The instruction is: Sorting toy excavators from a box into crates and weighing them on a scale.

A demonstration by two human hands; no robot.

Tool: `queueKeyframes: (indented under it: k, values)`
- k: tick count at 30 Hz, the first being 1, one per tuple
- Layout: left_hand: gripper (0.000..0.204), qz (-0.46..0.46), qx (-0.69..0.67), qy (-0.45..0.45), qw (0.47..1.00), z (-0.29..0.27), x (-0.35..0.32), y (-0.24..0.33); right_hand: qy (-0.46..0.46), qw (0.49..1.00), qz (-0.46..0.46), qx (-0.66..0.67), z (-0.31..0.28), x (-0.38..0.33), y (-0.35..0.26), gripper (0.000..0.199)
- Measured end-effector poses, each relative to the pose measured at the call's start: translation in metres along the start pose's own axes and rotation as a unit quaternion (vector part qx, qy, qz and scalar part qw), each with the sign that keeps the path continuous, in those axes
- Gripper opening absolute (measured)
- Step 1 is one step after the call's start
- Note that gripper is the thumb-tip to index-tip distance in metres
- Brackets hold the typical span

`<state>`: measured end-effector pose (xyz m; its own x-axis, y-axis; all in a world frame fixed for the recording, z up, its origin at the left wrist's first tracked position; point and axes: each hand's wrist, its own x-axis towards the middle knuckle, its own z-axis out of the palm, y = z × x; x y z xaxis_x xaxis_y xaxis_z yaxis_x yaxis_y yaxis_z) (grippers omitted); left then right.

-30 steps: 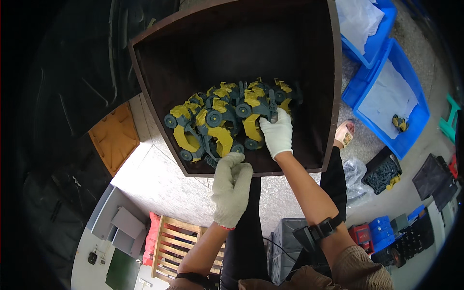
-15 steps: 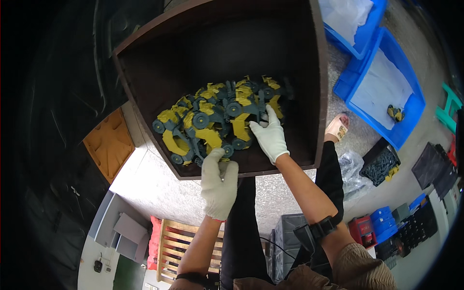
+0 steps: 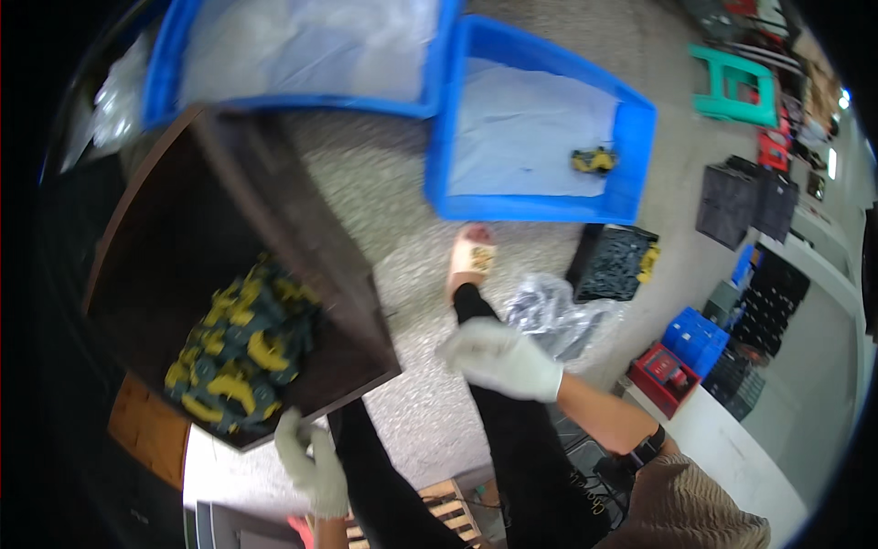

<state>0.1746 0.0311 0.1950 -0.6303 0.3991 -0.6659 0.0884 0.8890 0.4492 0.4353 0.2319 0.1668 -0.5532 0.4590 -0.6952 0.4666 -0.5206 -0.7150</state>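
Note:
My left hand (image 3: 313, 465), in a white glove, is at the near edge of a dark brown box (image 3: 352, 320). Its thumb stands apart from the fingers and nothing shows in it. Inside the box lies a heap of yellow and grey toy vehicles (image 3: 240, 339), crowded toward the near end. To the right of the box my right hand (image 3: 503, 360), gloved in white too, hangs in the air over my legs. Motion smears it, so its fingers cannot be made out.
Farther off, a blue bin (image 3: 540, 209) lined with white sheet holds one yellow and dark toy vehicle (image 3: 594, 161). A second blue bin (image 3: 366, 105) adjoins it. Clear plastic wrap (image 3: 549, 306) and a black tray of grey parts (image 3: 611, 265) lie on the floor.
My right hand has left the toy vehicles and moved out of the box to the right. The view has swung right, putting the box at the left. My left hand remains by its near edge.

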Motion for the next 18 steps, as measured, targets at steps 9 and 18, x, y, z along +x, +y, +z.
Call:
queueKeyframes:
  k: [9,18]
  values:
    - [0.06,-0.22,0.091,-0.173,0.956,0.037,-0.065,0.033,0.489,0.843,0.2,-0.104,-0.345,0.035,0.228,0.048]
    - [0.031,-0.075,0.175,-0.091,0.977,0.095,-0.076,0.007,0.584,0.796,0.112,0.112,-0.602,0.11,0.359,0.048]
